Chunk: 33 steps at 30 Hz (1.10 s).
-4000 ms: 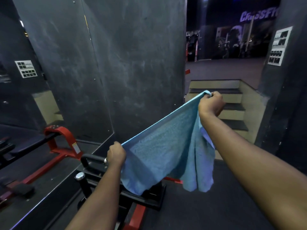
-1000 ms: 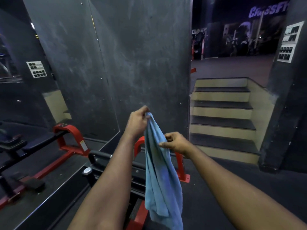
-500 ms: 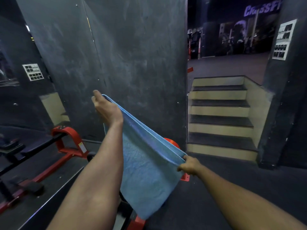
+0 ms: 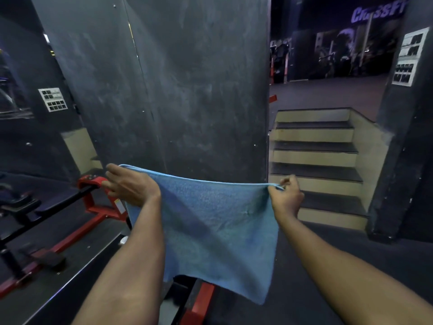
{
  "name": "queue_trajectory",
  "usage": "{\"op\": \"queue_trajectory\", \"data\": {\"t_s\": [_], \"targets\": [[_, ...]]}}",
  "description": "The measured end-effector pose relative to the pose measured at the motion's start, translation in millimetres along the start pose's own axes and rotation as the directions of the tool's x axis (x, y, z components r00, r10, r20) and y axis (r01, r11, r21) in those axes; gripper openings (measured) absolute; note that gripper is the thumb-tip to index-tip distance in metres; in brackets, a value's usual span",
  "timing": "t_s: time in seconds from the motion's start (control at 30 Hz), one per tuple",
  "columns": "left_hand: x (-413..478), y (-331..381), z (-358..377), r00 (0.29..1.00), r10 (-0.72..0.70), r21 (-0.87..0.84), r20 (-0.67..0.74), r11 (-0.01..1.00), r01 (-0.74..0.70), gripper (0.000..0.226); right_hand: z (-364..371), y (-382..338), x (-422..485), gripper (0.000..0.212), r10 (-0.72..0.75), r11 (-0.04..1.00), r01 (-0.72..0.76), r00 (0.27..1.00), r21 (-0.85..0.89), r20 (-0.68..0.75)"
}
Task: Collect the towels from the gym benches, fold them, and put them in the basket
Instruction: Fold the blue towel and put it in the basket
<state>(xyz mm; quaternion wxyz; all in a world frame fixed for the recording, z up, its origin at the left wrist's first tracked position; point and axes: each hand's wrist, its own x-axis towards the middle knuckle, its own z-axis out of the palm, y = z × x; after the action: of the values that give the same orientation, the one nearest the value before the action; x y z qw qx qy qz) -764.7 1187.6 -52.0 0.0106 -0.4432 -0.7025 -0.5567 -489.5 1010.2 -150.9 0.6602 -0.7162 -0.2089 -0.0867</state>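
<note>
Towel: blue towel [image 4: 210, 226] up in the air, spread flat and wide, top edge pulled nearly straight from one hand to the other, with a slight sag in the middle.
Left hand: left hand [image 4: 132, 185] at the upper left corner, back of the hand to the camera, fingers [image 4: 112, 168] lying almost straight and pointing left; cloth running behind them, thumb hidden, so cannot tell whether pinching or just carrying.
Right hand: right hand [image 4: 287, 198] at the upper right corner, thumb and forefinger curled in, pinching the hem tight.
Towel against the hands: hanging between and below both, left edge tucked behind the left wrist, right edge dropping straight down just inside the right wrist.
Lower edge: loose and free, slanting down to the right, right bottom corner lowest.
Underneath: red frame [image 4: 201, 299] peeking out below the hem, towel clear of the floor [image 4: 328, 266].
Backdrop: dark wall [image 4: 187, 90] directly behind the cloth, stairs [image 4: 314, 158] beyond the right hand.
</note>
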Motion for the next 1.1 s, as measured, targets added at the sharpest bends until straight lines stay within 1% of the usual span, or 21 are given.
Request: {"op": "queue_trajectory", "data": {"t_s": [0.07,0.13,0.2,0.27,0.37,0.43,0.47,0.5,0.6,0.63,0.67,0.7,0.73,0.77,0.8,0.83,0.87,0.9,0.97,1.03,1.1], "targets": [[2.5,-9.7,-7.4,0.999,-0.038,0.039,-0.014,0.998,0.039,0.037,5.9,-21.2,10.2,0.026,-0.095,0.993,0.098,0.994,0.06,-0.046],[4.2,-20.2,-11.0,0.998,-0.053,0.057,-0.023,0.997,0.054,0.04,12.6,-34.8,15.5,0.029,-0.132,0.987,0.141,0.986,0.076,-0.103],[6.6,-30.0,-16.0,0.995,-0.082,0.061,-0.052,0.994,0.085,0.043,20.1,-39.6,16.2,0.033,-0.146,0.985,0.156,0.981,0.073,-0.127],[7.2,-37.4,-19.9,0.993,-0.095,0.05,-0.063,0.994,0.098,0.04,25.6,-34.2,17.8,0.035,-0.074,0.997,0.078,0.992,0.025,-0.105],[5.5,-46.5,-25.2,0.995,-0.096,0.018,-0.036,0.995,0.096,0.037,29.5,-20.2,13.2,0.018,0.103,0.992,-0.102,0.995,-0.07,0.009],[4.5,-50.3,-27.2,0.994,-0.104,-0.032,-0.034,0.994,0.103,0.039,28.2,-17.5,2.7,0.009,0.181,0.982,-0.181,0.983,-0.05,-0.004],[4.8,-52.0,-28.6,0.994,-0.102,-0.056,-0.046,0.993,0.1,0.039,25.6,-19.2,-2.6,0.013,0.221,0.975,-0.222,0.975,-0.022,-0.029],[6.0,-54.5,-29.3,0.993,-0.093,-0.081,-0.074,0.993,0.087,0.039,21.5,-21.0,-6.4,0.019,0.234,0.972,-0.234,0.971,0.001,-0.051],[16.3,-61.0,-33.6,0.98,-0.098,-0.199,-0.174,0.978,0.063,0.039,13.7,-28.2,-13.2,0.029,0.134,0.988,-0.124,0.984,0.086,-0.116],[19.0,-62.1,-33.6,0.977,-0.1,-0.226,-0.186,0.973,0.056,0.039,11.4,-33.0,-13.8,0.03,0.139,0.986,-0.126,0.982,0.105,-0.128],[19.8,-61.7,-33.0,0.979,-0.098,-0.228,-0.181,0.972,0.055,0.039,11.9,-37.7,-12.0,0.03,0.183,0.98,-0.17,0.974,0.104,-0.131],[20.2,-61.0,-31.4,0.984,-0.096,-0.201,-0.15,0.978,0.065,0.037,13.0,-43.3,-8.7,0.028,0.241,0.969,-0.234,0.964,0.077,-0.112],[21.0,-60.1,-31.5,0.991,-0.103,-0.139,-0.089,0.986,0.09,0.035,17.8,-46.2,-6.6,0.026,0.307,0.952,-0.306,0.95,0.022,-0.065],[21.5,-58.9,-30.4,0.99,-0.137,-0.069,0.018,0.988,0.138,0.035,21.3,-47.6,-3.9,0.026,0.367,0.929,-0.366,0.93,-0.05,-0.004],[21.8,-58.1,-31.8,0.967,-0.204,0.006,0.15,0.979,0.206,0.036,27.6,-44.1,-0.4,0.029,0.428,0.9,-0.421,0.903,-0.116,0.039],[21.3,-56.4,-33.4,0.923,-0.27,0.083,0.275,0.963,0.258,0.038,32.4,-41.0,0.6,0.035,0.482,0.871,-0.468,0.873,-0.149,0.072],[19.4,-54.6,-36.0,0.877,-0.306,0.135,0.371,0.952,0.275,0.039,35.8,-38.3,-1.1,0.04,0.517,0.852,-0.498,0.849,-0.163,0.109],[16.6,-53.4,-37.0,0.842,-0.302,0.169,0.446,0.953,0.252,0.039,38.3,-37.1,-5.5,0.039,0.507,0.858,-0.482,0.849,-0.177,0.148],[5.6,-45.7,-35.8,0.792,-0.203,0.172,0.576,0.977,0.125,0.037,41.2,-47.7,-22.5,0.025,0.426,0.901,-0.377,0.863,-0.213,0.272],[-10.3,-33.9,-31.0,0.726,-0.059,0.107,0.685,0.994,-0.02,0.033,48.1,-63.4,-41.6,0.008,0.308,0.95,-0.256,0.863,-0.18,0.401],[-28.8,-19.1,-30.3,0.622,0.087,-0.02,0.778,0.993,-0.114,0.024,60.7,-74.4,-60.4,0.013,0.142,0.99,-0.109,0.837,-0.094,0.529]]}}
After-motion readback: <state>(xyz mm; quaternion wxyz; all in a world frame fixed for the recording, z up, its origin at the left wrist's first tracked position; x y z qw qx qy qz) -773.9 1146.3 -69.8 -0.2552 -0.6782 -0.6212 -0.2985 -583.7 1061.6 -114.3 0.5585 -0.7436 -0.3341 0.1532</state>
